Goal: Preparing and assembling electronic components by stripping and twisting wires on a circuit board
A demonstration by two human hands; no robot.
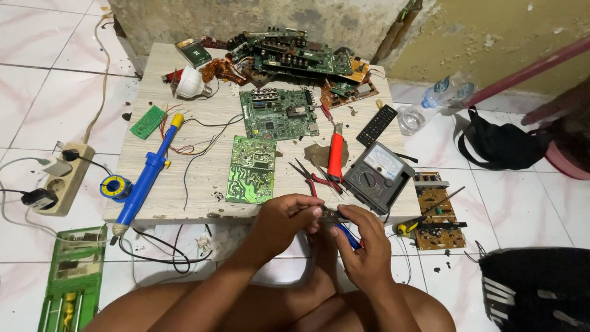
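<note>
A blue-handled tool (348, 235), a small hand tool with dark metal jaws, is held between both hands just in front of the near edge of the low table (184, 80), above the person's crossed legs. To the far left, on the tiled floor, lie a power strip (61, 181) and a green tool case (72, 276). On the table's left side rest a long blue desoldering pump (146, 175) and a spool of solder (115, 187); a white bulb (192, 83) lies farther back. Toward the middle sit two green circuit boards (251, 169), one behind the other, with a heap of further boards against the wall. The left hand (284, 221) is curled, its fingertips pinched on the metal end of the tool; whether a small part sits there cannot be told. The right hand (367, 249) is closed round the blue grip from below. Just beyond the hands lie red-handled pliers (313, 178), a red-handled tool (335, 157) and a grey meter (376, 175); a black remote control (376, 125) sits behind. On the floor to the right rests a brown circuit board (435, 212). The step in hand appears to be fine work at the tool's tip, and any further move would call for a steady two-handed pinch.
</note>
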